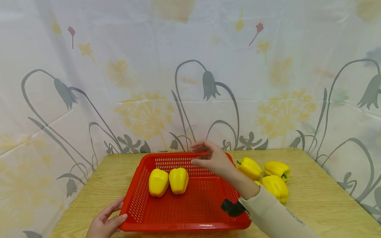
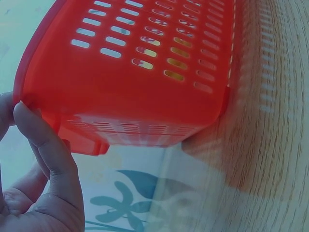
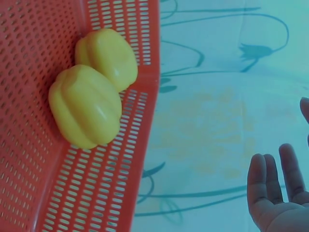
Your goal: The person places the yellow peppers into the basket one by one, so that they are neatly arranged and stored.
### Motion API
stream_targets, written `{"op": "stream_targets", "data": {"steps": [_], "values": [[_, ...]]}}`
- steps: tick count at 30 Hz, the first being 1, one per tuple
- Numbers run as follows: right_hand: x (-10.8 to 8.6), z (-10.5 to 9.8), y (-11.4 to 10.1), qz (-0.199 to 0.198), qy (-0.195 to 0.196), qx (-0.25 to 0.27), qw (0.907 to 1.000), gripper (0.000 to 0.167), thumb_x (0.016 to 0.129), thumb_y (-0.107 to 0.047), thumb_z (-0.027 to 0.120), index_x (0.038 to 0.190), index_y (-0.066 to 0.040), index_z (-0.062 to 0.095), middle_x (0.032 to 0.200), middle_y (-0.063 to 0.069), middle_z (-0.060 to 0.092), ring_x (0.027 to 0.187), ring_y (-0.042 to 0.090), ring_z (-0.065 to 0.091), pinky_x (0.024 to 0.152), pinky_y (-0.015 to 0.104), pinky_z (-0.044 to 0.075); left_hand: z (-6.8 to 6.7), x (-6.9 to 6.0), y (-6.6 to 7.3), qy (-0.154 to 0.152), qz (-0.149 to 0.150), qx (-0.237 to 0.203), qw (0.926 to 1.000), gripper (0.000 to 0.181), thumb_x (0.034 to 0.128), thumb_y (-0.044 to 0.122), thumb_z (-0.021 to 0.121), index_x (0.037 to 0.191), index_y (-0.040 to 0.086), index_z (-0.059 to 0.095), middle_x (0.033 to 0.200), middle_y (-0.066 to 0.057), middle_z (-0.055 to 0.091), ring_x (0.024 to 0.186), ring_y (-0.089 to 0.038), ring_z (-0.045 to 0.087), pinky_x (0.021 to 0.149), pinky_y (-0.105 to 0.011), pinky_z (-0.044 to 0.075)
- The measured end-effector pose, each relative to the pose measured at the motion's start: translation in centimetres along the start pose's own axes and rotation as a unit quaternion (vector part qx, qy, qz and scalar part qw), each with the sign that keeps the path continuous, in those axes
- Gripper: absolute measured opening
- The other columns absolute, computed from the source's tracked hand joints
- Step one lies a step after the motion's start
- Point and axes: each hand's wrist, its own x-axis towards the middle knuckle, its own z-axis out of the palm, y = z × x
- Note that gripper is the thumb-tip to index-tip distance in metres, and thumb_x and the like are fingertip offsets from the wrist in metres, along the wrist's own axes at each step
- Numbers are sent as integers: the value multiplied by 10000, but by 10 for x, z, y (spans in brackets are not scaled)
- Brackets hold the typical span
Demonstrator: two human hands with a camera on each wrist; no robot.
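With the left hand (image 1: 105,220), the red basket (image 1: 186,226) is gripped at its left rim; the right hand (image 1: 215,160) is raised, fingers loosely bent, nothing grasped. Inside, two yellow peppers (image 1: 158,182) are set side by side, long axes upright in the head view. Loose peppers (image 1: 248,168) are gathered rightward on the wooden tabletop (image 1: 315,188), backed by flowered cloth (image 1: 166,43).

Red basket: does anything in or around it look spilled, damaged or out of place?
Nothing stands out: the red basket sits upright on the table, two yellow peppers rest inside, and the loose peppers to its right show no visible damage.
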Motion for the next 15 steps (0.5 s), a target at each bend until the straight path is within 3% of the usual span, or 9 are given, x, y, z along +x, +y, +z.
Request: {"op": "stream_targets", "data": {"steps": [15], "values": [[-24,-20,-2,-186,141,12,9997,391,798,-51,727,1142,7,551,1113,115,569,1040,261,550,873,339,471,1,1,0,-10,25,-38,10000,715,811,171,731,1409,0,378,1132,-145,537,856,-276,634,670,-381,538]]}}
